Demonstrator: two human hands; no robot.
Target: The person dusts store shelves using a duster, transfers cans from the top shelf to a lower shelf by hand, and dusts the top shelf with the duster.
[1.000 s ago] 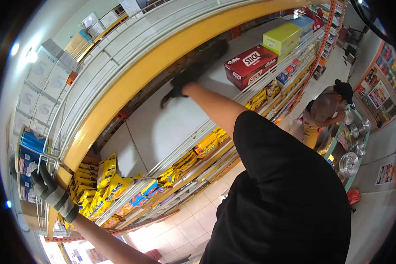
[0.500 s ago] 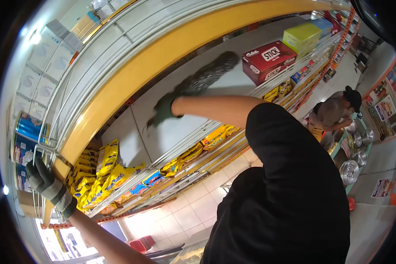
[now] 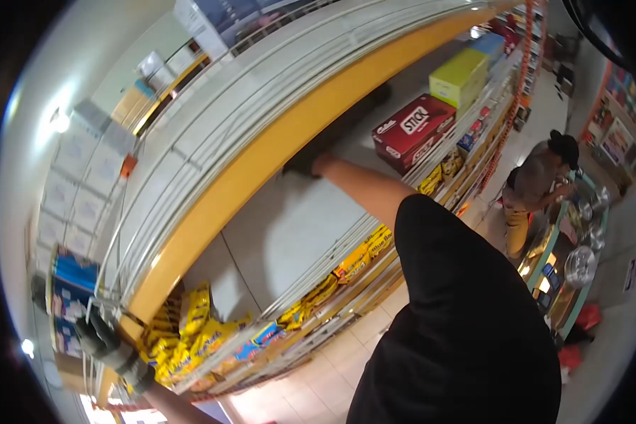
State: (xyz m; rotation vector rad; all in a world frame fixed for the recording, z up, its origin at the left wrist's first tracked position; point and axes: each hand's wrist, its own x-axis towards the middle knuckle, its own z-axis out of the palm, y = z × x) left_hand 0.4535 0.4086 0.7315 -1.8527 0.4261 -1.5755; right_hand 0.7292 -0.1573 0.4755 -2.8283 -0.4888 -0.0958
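My left hand [image 3: 112,348], in a grey and dark striped glove, grips the wire rail [image 3: 99,302] at the shelf's left end. Deep over the white shelf board [image 3: 283,226], my right hand [image 3: 305,164] wears a dark glove and is partly hidden behind the yellow beam [image 3: 261,145]. It holds a dark, fluffy duster [image 3: 364,106], mostly in shadow behind that beam. To the right of this hand sits a red STICK box [image 3: 413,131]. Yellow packets [image 3: 194,336] lie on the shelf near my left hand.
A yellow-green box [image 3: 459,78] stands beyond the red one. Blue tins [image 3: 74,283] are stacked outside the rack's left end. Above the beam runs a wire-fronted upper shelf [image 3: 212,106]. At the right, another person [image 3: 537,184] bends over a counter holding metal lids [image 3: 579,265].
My right hand and the duster have moved back from the shelf's left part, deeper behind the yellow beam. The view has shifted; my left hand stays at the rack's end.
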